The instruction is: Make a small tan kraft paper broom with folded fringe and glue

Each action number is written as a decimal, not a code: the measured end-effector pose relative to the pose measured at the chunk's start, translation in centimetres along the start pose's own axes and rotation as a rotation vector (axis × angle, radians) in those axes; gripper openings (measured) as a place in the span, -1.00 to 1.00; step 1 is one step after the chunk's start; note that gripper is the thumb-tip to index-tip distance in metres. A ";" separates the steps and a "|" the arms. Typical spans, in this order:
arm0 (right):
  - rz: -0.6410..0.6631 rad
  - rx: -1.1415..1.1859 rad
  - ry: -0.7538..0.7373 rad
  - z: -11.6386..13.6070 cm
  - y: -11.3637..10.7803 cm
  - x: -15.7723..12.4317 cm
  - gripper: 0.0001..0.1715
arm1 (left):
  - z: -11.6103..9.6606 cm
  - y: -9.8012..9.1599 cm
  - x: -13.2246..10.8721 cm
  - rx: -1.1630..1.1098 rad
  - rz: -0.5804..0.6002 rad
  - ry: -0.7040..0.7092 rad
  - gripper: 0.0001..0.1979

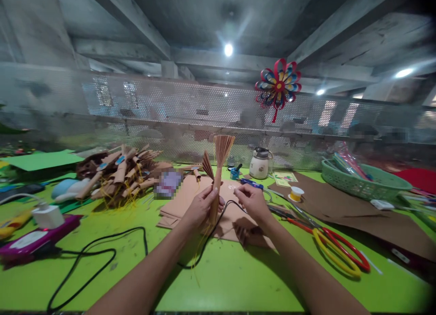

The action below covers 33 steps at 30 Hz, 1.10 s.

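Note:
My left hand is closed around the stem of a brown pleated paper piece, held upright with its folds fanned out at the top. A smaller pleated fan stands at its left side. Yellow strings hang below this hand. My right hand is raised a little to the right, thumb and fingertips pinched together; whatever is between them is too small to make out. Beneath both hands lies a stack of brown paper sheets. Just behind the right hand is a blue-handled tool, probably joined to the black cord.
Rolled brown paper pieces with yellow strings pile up at left. A purple power strip with a white plug and looping black cord lies nearer. At right are scissors, a yellow thread spool, a green basket and a white jug.

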State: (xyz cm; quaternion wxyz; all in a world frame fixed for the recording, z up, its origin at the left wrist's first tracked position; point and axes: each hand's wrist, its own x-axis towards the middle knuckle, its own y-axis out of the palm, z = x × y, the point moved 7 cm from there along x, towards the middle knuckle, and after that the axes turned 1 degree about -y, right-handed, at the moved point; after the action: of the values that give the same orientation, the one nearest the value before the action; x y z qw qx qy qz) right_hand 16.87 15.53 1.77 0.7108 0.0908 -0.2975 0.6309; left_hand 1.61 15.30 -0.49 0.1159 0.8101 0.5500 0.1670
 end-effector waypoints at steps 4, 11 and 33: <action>0.031 -0.006 0.002 -0.2 0.0 0.1 -0.72 | 0.3 -0.3 0.2 0.015 0.011 0.025 -0.49; 0.147 -0.220 -0.033 0.6 -0.5 0.3 -0.71 | 0.2 -0.5 0.2 0.037 -0.026 0.038 -0.54; 0.597 -0.764 -0.064 -1.8 -3.3 -4.1 -0.73 | 2.4 -1.7 0.7 0.044 -0.149 -0.045 -0.75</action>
State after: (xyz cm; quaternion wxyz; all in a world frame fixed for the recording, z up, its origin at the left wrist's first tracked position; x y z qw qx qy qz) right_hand 20.45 12.35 -1.07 0.4716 -0.2465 -0.5425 0.6500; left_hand 1.32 16.60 -3.23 0.1224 0.7726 0.6097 0.1275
